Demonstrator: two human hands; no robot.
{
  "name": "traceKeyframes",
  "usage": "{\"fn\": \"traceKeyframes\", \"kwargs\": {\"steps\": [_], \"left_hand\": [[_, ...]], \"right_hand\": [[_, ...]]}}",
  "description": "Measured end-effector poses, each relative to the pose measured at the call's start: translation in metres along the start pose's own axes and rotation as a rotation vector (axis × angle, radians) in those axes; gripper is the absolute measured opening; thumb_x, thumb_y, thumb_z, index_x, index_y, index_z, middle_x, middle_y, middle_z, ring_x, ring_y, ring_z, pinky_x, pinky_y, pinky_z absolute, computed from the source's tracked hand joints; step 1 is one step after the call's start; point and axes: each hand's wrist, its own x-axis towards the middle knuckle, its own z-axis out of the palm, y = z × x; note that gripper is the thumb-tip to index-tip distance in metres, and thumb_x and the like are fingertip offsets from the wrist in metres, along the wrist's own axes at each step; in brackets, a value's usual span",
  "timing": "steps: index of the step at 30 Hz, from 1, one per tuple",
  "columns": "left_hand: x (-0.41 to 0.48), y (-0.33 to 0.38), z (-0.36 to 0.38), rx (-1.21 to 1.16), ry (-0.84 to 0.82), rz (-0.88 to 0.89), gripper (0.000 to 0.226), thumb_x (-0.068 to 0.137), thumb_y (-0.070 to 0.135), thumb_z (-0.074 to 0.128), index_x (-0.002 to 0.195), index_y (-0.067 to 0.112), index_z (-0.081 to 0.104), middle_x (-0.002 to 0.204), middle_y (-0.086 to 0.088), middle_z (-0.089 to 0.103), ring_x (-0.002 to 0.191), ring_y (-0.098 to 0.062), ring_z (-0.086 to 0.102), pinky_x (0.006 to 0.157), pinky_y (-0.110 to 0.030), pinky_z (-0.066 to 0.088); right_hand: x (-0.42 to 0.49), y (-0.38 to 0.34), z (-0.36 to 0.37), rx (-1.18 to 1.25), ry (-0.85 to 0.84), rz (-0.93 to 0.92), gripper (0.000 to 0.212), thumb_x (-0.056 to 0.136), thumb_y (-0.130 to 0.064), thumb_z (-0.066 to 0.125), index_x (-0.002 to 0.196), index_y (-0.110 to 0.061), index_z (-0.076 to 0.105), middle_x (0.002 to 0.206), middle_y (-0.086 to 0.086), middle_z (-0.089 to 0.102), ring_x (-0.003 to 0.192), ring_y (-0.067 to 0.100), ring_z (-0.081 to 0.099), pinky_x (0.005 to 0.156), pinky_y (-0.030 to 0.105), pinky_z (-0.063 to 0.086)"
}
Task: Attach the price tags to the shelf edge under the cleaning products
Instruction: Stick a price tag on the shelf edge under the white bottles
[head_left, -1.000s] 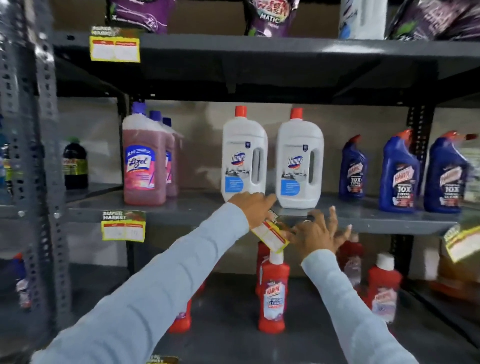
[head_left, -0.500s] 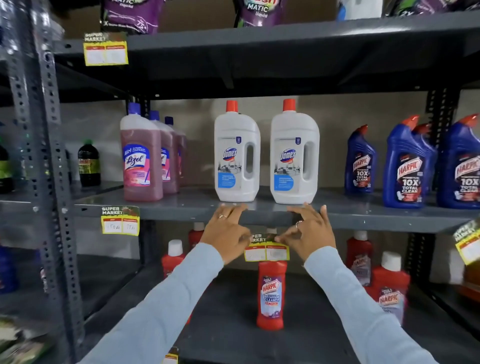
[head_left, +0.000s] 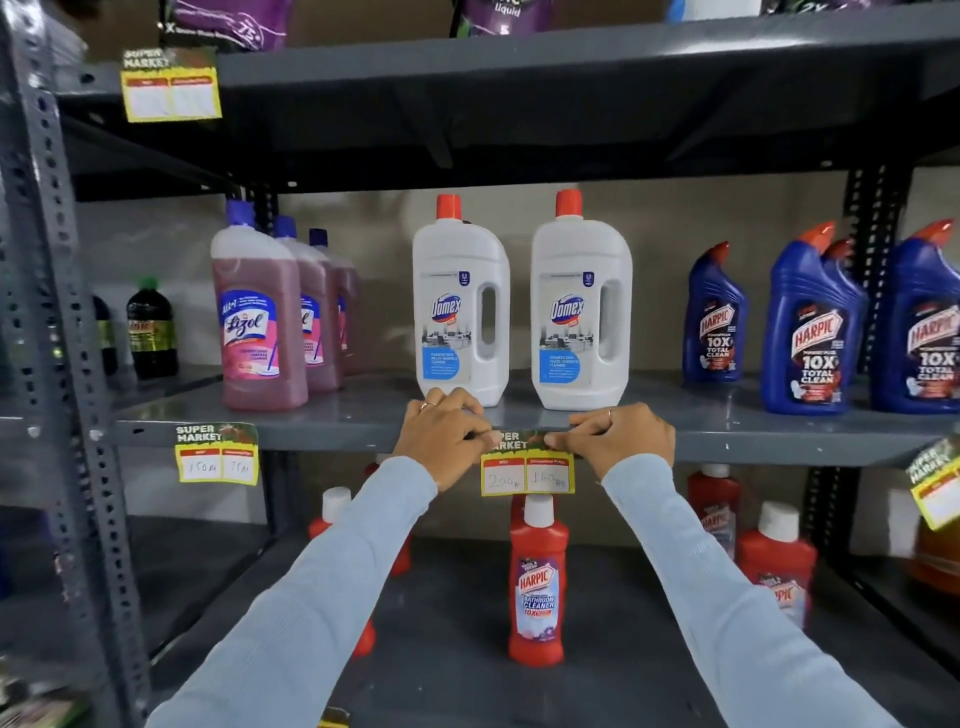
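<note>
A yellow price tag (head_left: 527, 474) with handwritten prices hangs level against the front edge of the grey middle shelf (head_left: 332, 428), below two white Domex bottles (head_left: 460, 306). My left hand (head_left: 441, 434) presses the tag's top left corner against the shelf edge. Its top right corner is pressed by my right hand (head_left: 615, 439). The fingers of both hands cover part of the tag's green header.
Another filled tag (head_left: 217, 453) hangs under the pink Lizol bottles (head_left: 257, 317). A blank tag (head_left: 170, 85) is on the top shelf edge, and a tilted one (head_left: 935, 480) at far right. Blue Harpic bottles (head_left: 810, 332) stand right; red Harpic bottles (head_left: 537, 577) fill the lower shelf.
The tag was tilted in my left hand below the shelf; it now sits level on the shelf edge. Both hands have closed onto its top corners.
</note>
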Motion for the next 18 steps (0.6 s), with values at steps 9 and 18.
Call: {"fn": "traceKeyframes", "kwargs": {"steps": [9,18], "left_hand": [[0.001,-0.005,0.002,-0.383,0.174,-0.125,0.051,0.068,0.025,0.079,0.048,0.015,0.034,0.083,0.001,0.066,0.091,-0.014,0.059,0.072,-0.02,0.04],[-0.008,0.008,-0.021,-0.623,0.12,-0.223,0.028,0.073,-0.01,0.057,0.073,0.018,0.053,0.104,-0.001,0.07,0.103,-0.015,0.062,0.084,-0.029,0.048]], "right_hand": [[0.013,-0.004,-0.007,-0.105,-0.006,0.033,0.038,0.048,-0.052,0.084,0.059,-0.028,0.056,0.064,-0.011,0.061,0.071,0.019,0.062,0.084,0.042,0.053],[0.008,0.023,-0.041,0.158,-0.034,-0.096,0.022,0.069,-0.009,0.078,0.086,-0.021,0.069,0.094,-0.001,0.07,0.088,0.013,0.065,0.074,0.027,0.054]]}}
